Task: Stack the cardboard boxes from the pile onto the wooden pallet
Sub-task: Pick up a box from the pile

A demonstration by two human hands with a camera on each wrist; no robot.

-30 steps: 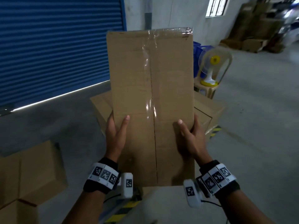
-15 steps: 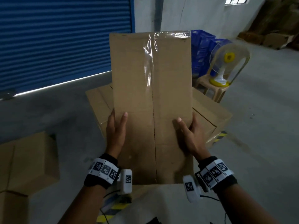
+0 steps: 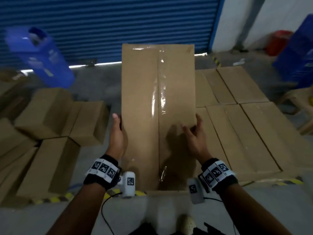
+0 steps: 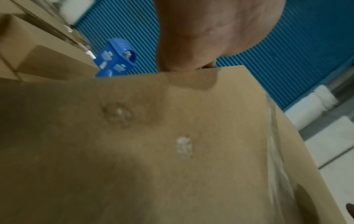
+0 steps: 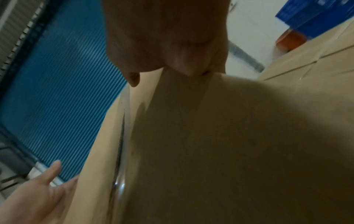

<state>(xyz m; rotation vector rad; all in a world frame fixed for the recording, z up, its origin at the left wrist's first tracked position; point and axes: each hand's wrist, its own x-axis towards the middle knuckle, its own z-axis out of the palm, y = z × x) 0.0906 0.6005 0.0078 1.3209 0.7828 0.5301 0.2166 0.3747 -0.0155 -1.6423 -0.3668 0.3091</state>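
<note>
I carry a long cardboard box (image 3: 157,107) with clear tape along its top seam, level in front of me. My left hand (image 3: 116,133) presses against its left side, thumb straight along the edge; in the right wrist view the left hand (image 5: 38,191) shows straight fingers. My right hand (image 3: 194,131) grips the right edge, thumb on top and fingers round the side. A flat layer of stacked boxes (image 3: 245,124) lies just to the right, hiding the pallet. The pile of loose boxes (image 3: 50,133) sits at the left.
A blue barrel (image 3: 39,56) lies tilted at the back left before a blue roller shutter (image 3: 101,22). Blue crates (image 3: 298,53) and a plastic stool (image 3: 301,106) stand at the right. Yellow-black floor tape (image 3: 55,199) runs along the floor near my feet.
The view has swung round, so the stacked layer now lies at the right and the pile at the left. My left thumb has slid off the box top onto its side edge.
</note>
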